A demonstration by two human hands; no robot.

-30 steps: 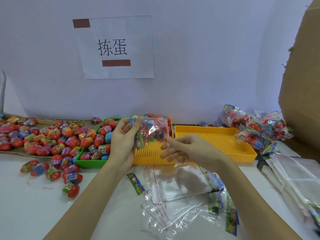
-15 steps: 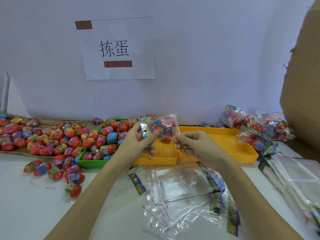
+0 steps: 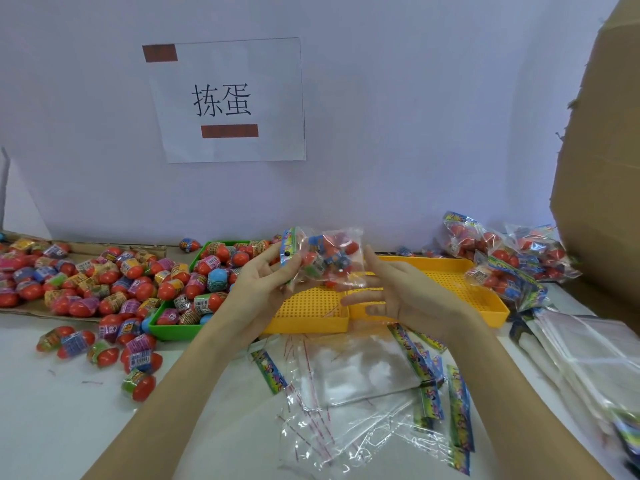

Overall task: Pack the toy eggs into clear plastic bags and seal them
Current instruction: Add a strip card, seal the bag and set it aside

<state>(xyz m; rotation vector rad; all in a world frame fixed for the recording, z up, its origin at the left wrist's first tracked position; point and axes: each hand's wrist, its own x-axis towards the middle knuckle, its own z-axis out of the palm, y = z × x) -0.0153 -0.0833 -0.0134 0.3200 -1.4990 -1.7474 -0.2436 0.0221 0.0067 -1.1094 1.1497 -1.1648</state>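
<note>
While my left hand [image 3: 258,289] grips the filled bag [image 3: 325,258] by its printed header, my right hand [image 3: 398,296] has let go since half a second ago, fingers spread just beside it; sealing looks done, so it can join the packed bags [image 3: 502,258] far right.

Pale wall [image 3: 415,116] with a taped paper sign [image 3: 230,98] – white table [image 3: 52,427] below
</note>
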